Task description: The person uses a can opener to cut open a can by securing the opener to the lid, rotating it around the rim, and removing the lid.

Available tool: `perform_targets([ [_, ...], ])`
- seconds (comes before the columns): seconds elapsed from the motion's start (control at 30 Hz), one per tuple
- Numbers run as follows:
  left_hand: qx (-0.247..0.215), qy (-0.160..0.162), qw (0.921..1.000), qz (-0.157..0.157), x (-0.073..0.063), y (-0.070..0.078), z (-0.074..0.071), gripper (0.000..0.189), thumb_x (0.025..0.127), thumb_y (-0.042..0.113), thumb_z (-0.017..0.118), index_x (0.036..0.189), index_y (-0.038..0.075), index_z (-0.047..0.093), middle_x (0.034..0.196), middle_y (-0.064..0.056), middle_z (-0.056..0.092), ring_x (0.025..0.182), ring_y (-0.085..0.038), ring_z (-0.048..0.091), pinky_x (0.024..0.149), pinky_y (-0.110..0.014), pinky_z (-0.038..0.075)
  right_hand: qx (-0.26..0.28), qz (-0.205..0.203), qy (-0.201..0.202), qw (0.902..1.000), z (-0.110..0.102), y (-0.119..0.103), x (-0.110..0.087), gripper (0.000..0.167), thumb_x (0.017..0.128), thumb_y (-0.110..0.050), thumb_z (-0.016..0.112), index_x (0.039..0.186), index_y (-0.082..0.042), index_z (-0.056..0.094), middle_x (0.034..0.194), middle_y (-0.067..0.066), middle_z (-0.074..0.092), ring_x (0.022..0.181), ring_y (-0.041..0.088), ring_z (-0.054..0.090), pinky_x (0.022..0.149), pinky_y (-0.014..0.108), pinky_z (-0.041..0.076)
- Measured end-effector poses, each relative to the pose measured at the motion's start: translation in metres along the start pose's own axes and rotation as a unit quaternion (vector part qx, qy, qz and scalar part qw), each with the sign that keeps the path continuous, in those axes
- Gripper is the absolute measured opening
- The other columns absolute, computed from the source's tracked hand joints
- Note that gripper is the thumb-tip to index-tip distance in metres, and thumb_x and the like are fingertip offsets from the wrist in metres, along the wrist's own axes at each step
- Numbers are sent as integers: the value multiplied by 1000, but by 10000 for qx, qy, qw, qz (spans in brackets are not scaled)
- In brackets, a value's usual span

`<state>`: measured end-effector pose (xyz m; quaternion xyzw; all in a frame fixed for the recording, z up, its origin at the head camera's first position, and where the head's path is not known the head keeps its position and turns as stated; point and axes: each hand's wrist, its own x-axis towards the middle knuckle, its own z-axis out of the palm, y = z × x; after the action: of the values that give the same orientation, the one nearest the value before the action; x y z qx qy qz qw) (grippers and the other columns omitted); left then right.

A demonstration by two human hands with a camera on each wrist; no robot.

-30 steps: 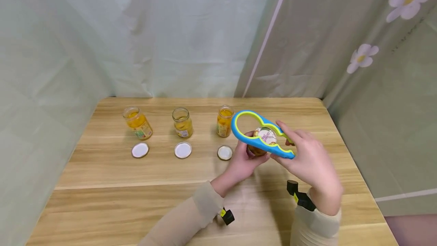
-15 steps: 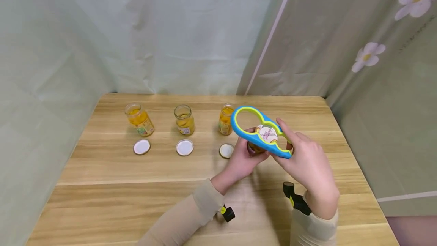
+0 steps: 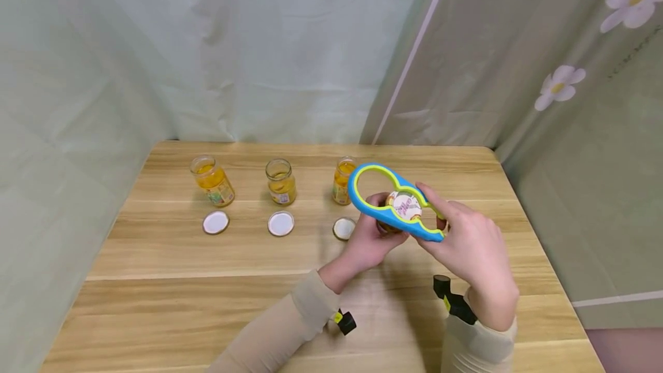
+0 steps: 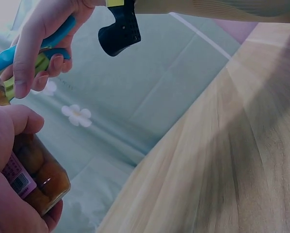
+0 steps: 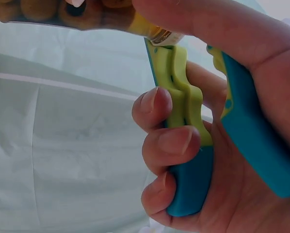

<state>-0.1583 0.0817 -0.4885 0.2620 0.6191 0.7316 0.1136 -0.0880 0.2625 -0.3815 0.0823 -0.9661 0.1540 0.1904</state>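
Observation:
In the head view my left hand [image 3: 369, 246] holds a closed glass jar, fingers wrapped round its body. Its printed lid [image 3: 406, 206] faces up inside a blue and lime-green jar opener [image 3: 384, 211]. My right hand [image 3: 473, 243] grips the two handles of this opener, which sits around the lid. The left wrist view shows the jar [image 4: 48, 177] tilted and raised off the table, with brownish round pieces inside and a pink label with a barcode. Seen from the right wrist, several fingers curl round one opener handle [image 5: 191, 179]; the thumb lies near the lid.
Three lidless glass jars with yellow-orange contents, a left one [image 3: 213, 183], a middle one [image 3: 281, 184] and a right one [image 3: 342, 183], stand along the back of the wooden table [image 3: 181, 304]. Before each lies a lid [image 3: 215, 222], pale inside up. Curtains [image 3: 290, 50] hang behind.
The head view has shifted slightly. My hands, the jar and the opener keep nearly the same position, with only a small shift of the opener around the lid.

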Motion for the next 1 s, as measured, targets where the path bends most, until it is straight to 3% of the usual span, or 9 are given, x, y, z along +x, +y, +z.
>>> perform_targets([
  [0.17, 45, -122, 9998, -179, -1, 0, -1, 69, 93, -1, 80, 150, 5, 42, 145, -12, 52, 119, -19, 59, 94, -28, 56, 63, -30, -44, 10000, 0, 3, -3, 77, 76, -21, 89, 149, -32, 65, 71, -9, 47, 56, 9, 38, 49, 30, 32],
  [0.4, 167, -389, 9978, -518, -1, 2, -4, 71, 95, 3, 80, 153, 7, 40, 147, -10, 50, 119, -18, 59, 94, -28, 57, 174, 18, -112, 9998, -3, 5, -4, 78, 76, -20, 90, 149, -30, 65, 72, -10, 48, 57, 8, 39, 51, 30, 32],
  [0.7, 285, -644, 9957, -600, 2, 9, -8, 72, 95, 3, 80, 154, 4, 39, 152, -12, 46, 118, -18, 60, 94, -29, 58, 115, 63, -207, 9997, -7, 5, -3, 75, 79, -22, 89, 150, -30, 65, 71, -10, 47, 56, 8, 39, 50, 30, 32],
  [1.0, 482, -886, 9932, -587, 4, 5, -10, 70, 94, 5, 81, 152, 5, 42, 147, -9, 48, 117, -17, 60, 96, -29, 56, 90, 72, -266, 9996, -9, 5, -5, 76, 78, -20, 88, 150, -30, 65, 71, -7, 49, 55, 9, 39, 49, 30, 32],
])
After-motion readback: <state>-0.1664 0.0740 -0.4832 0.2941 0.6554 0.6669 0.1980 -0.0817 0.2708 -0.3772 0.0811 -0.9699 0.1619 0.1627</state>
